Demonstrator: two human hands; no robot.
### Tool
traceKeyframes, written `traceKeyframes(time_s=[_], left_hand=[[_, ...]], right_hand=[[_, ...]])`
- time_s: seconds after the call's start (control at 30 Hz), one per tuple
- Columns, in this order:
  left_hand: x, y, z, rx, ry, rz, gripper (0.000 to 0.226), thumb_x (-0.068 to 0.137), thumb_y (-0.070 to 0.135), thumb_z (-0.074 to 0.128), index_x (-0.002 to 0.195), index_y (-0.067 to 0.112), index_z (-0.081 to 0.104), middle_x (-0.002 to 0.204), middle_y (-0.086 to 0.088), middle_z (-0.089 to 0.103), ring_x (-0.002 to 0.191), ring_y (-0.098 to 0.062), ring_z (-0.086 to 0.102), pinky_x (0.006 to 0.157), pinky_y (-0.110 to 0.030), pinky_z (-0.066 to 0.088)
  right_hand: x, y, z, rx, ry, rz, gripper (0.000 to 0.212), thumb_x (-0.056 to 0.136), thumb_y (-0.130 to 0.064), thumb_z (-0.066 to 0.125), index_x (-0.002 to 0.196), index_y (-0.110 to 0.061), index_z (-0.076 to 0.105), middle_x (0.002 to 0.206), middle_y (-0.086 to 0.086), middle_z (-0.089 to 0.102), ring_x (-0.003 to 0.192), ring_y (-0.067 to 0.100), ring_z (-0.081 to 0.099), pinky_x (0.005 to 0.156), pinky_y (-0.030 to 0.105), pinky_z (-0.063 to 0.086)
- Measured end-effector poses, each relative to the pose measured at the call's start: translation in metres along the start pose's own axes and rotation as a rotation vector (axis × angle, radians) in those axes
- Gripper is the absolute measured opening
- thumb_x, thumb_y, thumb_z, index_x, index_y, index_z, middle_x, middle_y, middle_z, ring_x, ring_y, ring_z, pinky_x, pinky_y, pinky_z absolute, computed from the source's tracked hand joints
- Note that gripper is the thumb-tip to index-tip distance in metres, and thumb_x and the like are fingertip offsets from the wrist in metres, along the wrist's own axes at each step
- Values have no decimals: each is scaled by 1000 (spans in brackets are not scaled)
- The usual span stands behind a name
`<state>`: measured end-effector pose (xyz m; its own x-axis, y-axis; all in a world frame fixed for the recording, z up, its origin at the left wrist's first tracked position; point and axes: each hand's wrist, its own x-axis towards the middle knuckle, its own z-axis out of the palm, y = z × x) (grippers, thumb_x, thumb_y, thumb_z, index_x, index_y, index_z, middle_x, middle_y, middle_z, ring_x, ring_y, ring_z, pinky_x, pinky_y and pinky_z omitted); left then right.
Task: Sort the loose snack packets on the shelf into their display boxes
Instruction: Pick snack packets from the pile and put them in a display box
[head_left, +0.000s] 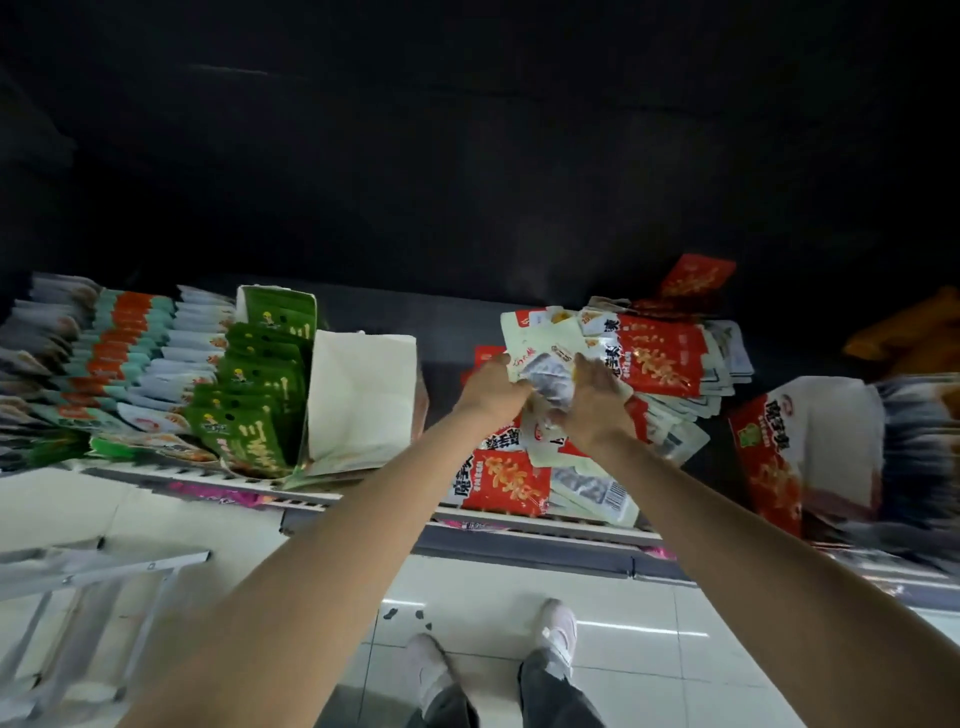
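Note:
Both arms reach to the shelf. My left hand (491, 387) and my right hand (597, 400) grip a bunch of pale white snack packets (545, 353) from either side, held just above a loose heap of red-and-white packets (660, 358) on the shelf. More loose red packets (506, 483) lie at the shelf's front edge under my wrists. An open white display box (363, 395) stands left of my hands. A green display box (260, 384) full of green packets sits beside it.
Rows of orange, teal and white packets (119, 353) fill the shelf's left end. A red-and-white display box (800, 452) stands at the right, a further red packet (696, 280) leans at the back. The shelf rail (519, 535) runs below; a metal step ladder (93, 577) stands on the floor left.

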<state>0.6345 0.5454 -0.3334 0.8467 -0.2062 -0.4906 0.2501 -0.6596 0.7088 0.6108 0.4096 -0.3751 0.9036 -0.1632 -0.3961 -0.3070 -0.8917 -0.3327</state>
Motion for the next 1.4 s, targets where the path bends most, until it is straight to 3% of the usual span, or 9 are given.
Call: traceKeyframes(time_s=[0.23, 0.4, 0.53, 0.67, 0.77, 0.87, 1.03, 1.2, 1.4], left_hand=[[17, -10, 17, -318, 90, -208, 30, 88, 13, 58, 117, 7, 61, 121, -15, 63, 110, -29, 60, 94, -35, 46], [16, -11, 9, -454, 106, -234, 17, 87, 8, 56, 98, -2, 64, 90, -19, 66, 77, -22, 57, 64, -26, 45], [6, -6, 2, -473, 65, -198, 7, 88, 12, 58, 91, 8, 63, 98, -13, 65, 95, -26, 64, 91, -36, 49], [-9, -14, -12, -443, 6, -141, 10, 87, 13, 57, 95, 16, 62, 111, -18, 65, 109, -34, 60, 100, -45, 45], [-29, -8, -30, -444, 26, -49, 27, 88, 10, 56, 114, 19, 55, 121, -10, 61, 117, -25, 55, 105, -38, 41], [-53, -1, -55, -410, 104, 94, 47, 91, 8, 54, 136, 9, 39, 125, -2, 55, 112, -12, 52, 94, -22, 40], [-82, -10, -102, -347, 292, 238, 46, 86, 16, 64, 128, 9, 46, 114, 3, 58, 101, -9, 54, 84, -23, 43], [-105, -52, -149, -347, 469, 312, 11, 82, 8, 66, 92, 8, 61, 97, -5, 70, 85, -13, 65, 81, -39, 56], [-116, -103, -173, -106, 509, 340, 9, 83, 11, 67, 89, 8, 62, 94, -7, 70, 85, -19, 66, 79, -37, 56]], right_hand=[[6, 14, 9, -419, -155, -182, 67, 97, -23, 44, 148, -1, 5, 150, 34, 3, 142, 47, 1, 113, 49, 26], [-10, 15, -19, -443, -53, -335, 41, 92, 1, 46, 132, 2, 38, 127, 24, 49, 115, 38, 53, 91, 42, 48], [-25, 6, -34, -532, 86, -293, 23, 92, -2, 47, 113, -6, 57, 99, 13, 67, 85, 27, 66, 68, 33, 52], [-34, -10, -37, -245, 58, -123, 13, 93, -21, 55, 97, -12, 64, 89, 7, 69, 80, 23, 66, 64, 31, 53], [-47, -22, -52, -74, 230, -102, 15, 95, -18, 51, 100, -13, 63, 86, 9, 68, 75, 25, 65, 57, 29, 46], [-63, -40, -68, 284, 317, -208, 14, 94, -12, 52, 105, -10, 60, 89, 10, 68, 63, 17, 58, 53, 29, 44], [-88, -86, -80, 896, 205, -268, 8, 93, -15, 56, 98, -10, 55, 91, -10, 67, 82, -3, 63, 56, 6, 47], [-98, -126, -55, 876, 63, -311, 7, 89, -13, 61, 94, -13, 56, 95, -2, 71, 90, 8, 68, 73, 17, 54], [-90, -167, -14, 705, 92, -309, 8, 83, 1, 62, 83, -7, 62, 91, 11, 70, 84, 17, 66, 81, 38, 57]])
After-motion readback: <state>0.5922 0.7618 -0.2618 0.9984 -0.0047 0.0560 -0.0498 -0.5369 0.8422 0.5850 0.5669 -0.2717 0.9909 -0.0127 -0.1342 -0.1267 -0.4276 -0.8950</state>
